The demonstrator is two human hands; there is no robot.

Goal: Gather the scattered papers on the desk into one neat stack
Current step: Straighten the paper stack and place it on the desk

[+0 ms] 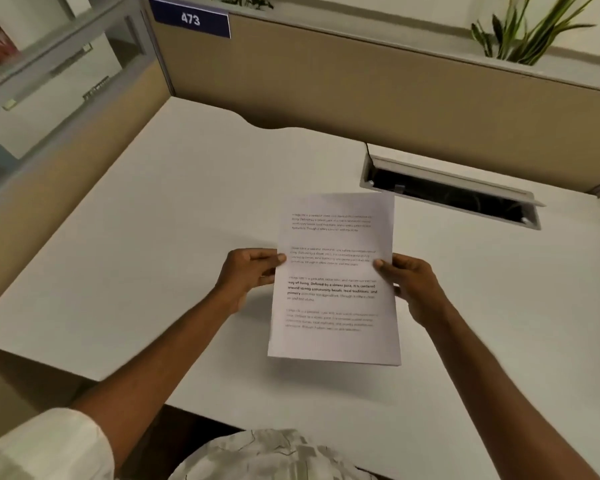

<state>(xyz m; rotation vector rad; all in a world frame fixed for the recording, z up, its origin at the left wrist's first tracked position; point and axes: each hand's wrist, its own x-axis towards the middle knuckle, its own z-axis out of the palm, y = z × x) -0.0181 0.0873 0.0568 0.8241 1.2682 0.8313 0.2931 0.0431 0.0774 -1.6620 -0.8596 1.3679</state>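
A stack of white printed papers is held upright above the white desk, its printed side facing me. My left hand grips the stack's left edge, thumb on the front. My right hand grips the right edge the same way. The sheets look aligned, with a thin layered edge showing at the bottom right corner. No loose papers lie elsewhere on the desk in view.
An open cable tray slot is set into the desk at the back right. Tan cubicle partitions wall the back and left, with a blue sign "473". Plants stand above the partition.
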